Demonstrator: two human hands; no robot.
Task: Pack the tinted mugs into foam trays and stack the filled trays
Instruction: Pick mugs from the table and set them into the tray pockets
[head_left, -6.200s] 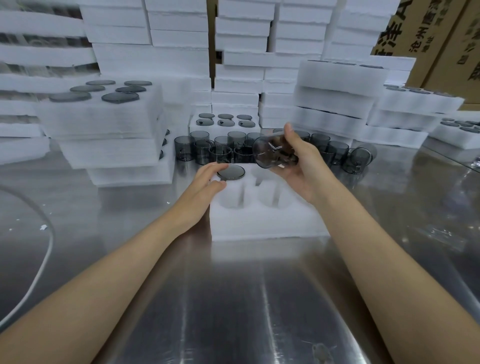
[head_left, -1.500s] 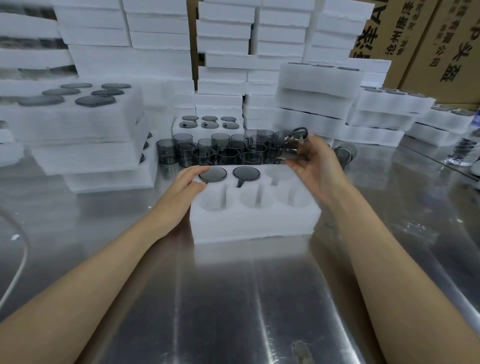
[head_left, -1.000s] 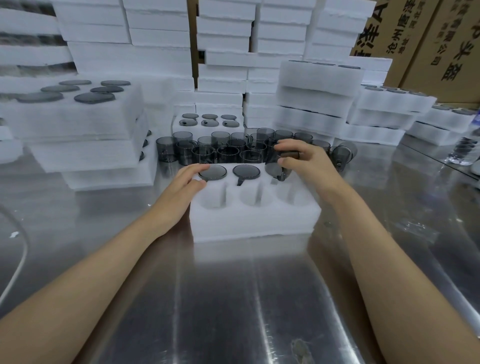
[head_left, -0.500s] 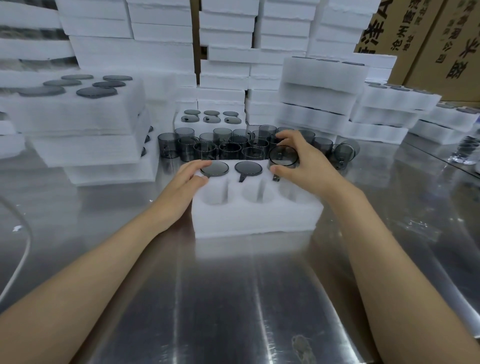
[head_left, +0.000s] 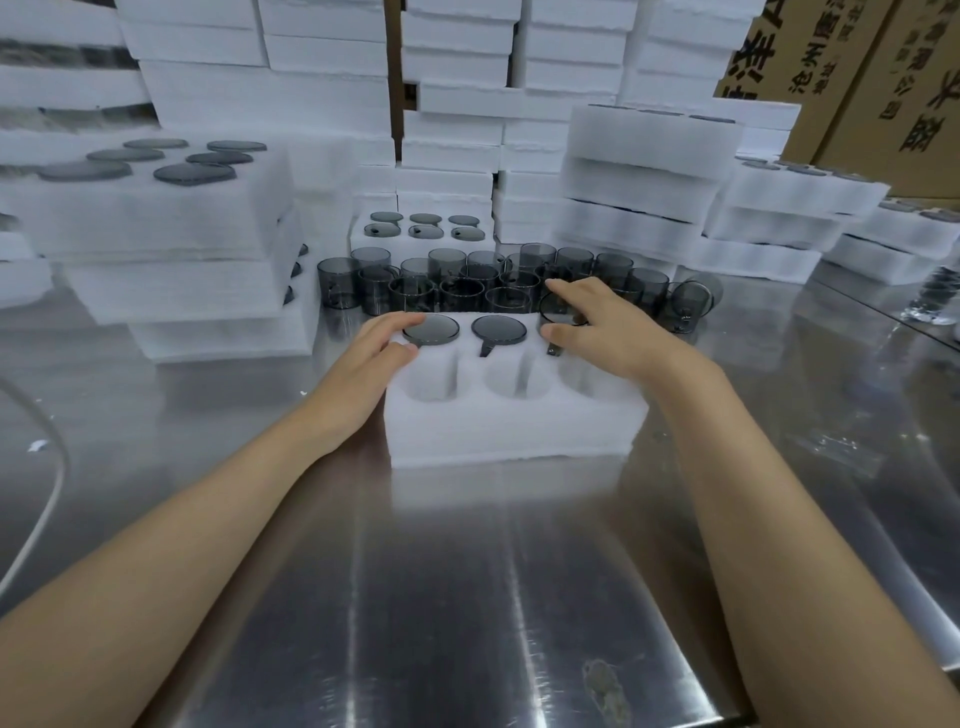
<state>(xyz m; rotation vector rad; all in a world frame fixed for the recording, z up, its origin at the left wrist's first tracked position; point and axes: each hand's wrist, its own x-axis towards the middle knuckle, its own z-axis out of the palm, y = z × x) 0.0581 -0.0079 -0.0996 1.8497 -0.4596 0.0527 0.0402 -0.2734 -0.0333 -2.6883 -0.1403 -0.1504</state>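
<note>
A white foam tray with six pockets lies on the steel table. Two tinted mugs sit bottom-up in its back row, one at the left and one in the middle. My right hand pinches a third tinted mug between fingers and thumb in the back right pocket. My left hand rests flat on the tray's left end, fingertips against the left mug. The three front pockets hold nothing. Several loose tinted mugs stand just behind the tray.
Stacked filled trays rise at the left, another filled tray sits behind the loose mugs, and more foam stacks stand behind and to the right. Cardboard boxes are at the top right. A white cable curves at the left edge.
My right hand took a mug from the loose group, turned it bottom-up and lowered it into the back right pocket. My left hand stayed on the tray's left end.
</note>
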